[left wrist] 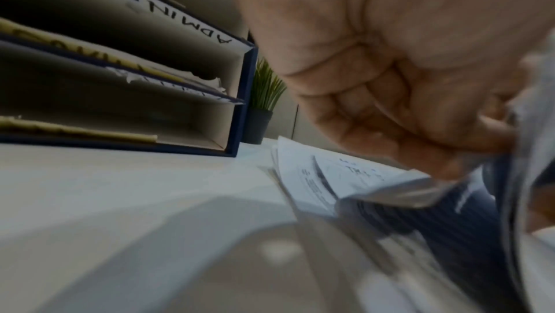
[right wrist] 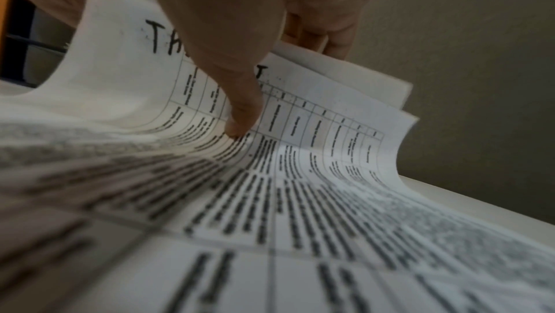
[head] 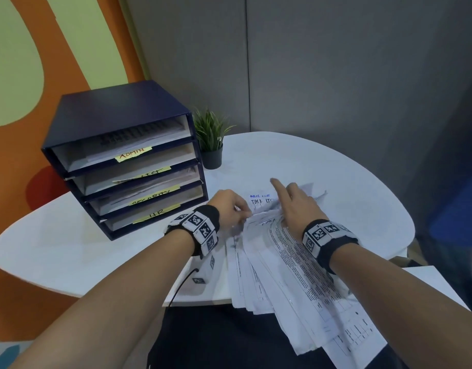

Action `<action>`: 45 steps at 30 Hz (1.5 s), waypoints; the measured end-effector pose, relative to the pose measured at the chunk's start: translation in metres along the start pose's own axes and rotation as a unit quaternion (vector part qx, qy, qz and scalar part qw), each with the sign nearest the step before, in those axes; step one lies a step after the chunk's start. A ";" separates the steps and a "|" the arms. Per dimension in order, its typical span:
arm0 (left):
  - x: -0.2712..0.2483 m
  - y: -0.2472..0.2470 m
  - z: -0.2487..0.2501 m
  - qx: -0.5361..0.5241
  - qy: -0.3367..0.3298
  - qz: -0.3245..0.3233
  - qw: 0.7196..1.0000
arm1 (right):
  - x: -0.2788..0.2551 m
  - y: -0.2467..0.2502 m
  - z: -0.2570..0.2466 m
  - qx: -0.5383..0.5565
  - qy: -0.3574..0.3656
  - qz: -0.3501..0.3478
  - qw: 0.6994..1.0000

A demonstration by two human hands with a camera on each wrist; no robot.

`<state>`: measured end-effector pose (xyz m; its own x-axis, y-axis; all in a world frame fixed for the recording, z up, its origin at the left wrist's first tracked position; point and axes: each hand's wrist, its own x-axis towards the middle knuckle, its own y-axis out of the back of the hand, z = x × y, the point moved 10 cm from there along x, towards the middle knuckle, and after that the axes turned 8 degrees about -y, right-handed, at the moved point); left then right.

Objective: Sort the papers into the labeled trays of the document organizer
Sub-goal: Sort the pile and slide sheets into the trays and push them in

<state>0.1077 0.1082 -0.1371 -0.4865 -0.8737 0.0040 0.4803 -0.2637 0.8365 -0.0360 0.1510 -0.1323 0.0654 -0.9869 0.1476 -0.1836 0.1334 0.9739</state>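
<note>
A dark blue document organizer (head: 117, 113) stands at the table's back left, with yellow labels ADMIN (head: 133, 153), SECURITY (head: 152, 197) and HR (head: 157, 213); one label is partly hidden. Its trays hold sheets. A fanned stack of printed papers (head: 277, 265) lies in front of me and overhangs the near edge. My left hand (head: 237, 209) pinches the top left edge of the upper sheets (left wrist: 516, 128). My right hand (head: 291, 203) holds the lifted top ends: its thumb (right wrist: 240, 123) presses on a printed sheet (right wrist: 315, 128), the other fingers lie behind, the index finger sticks out.
A small potted plant (head: 211, 139) stands right of the organizer (left wrist: 240, 104). The white rounded table (head: 349, 177) meets a grey wall. A black cable (head: 181, 283) runs off the near edge. A blue chair (head: 458, 217) sits at the far right.
</note>
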 end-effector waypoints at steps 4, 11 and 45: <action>-0.012 -0.033 0.006 -0.170 -0.033 -0.113 0.978 | 0.001 -0.009 0.003 -0.126 0.034 0.000 0.991; 0.012 0.012 -0.031 -0.066 0.053 0.046 0.995 | 0.004 -0.021 0.000 -0.137 0.046 -0.044 0.989; 0.015 0.021 -0.048 0.053 0.088 0.085 0.991 | 0.003 -0.020 0.002 -0.145 0.012 -0.016 0.989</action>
<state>0.1455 0.0695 -0.1461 -0.2653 -0.9621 0.0629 0.4603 -0.0691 0.8851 -0.0346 0.1453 -0.1513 0.0910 -0.9890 0.1169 0.1086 0.1265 0.9860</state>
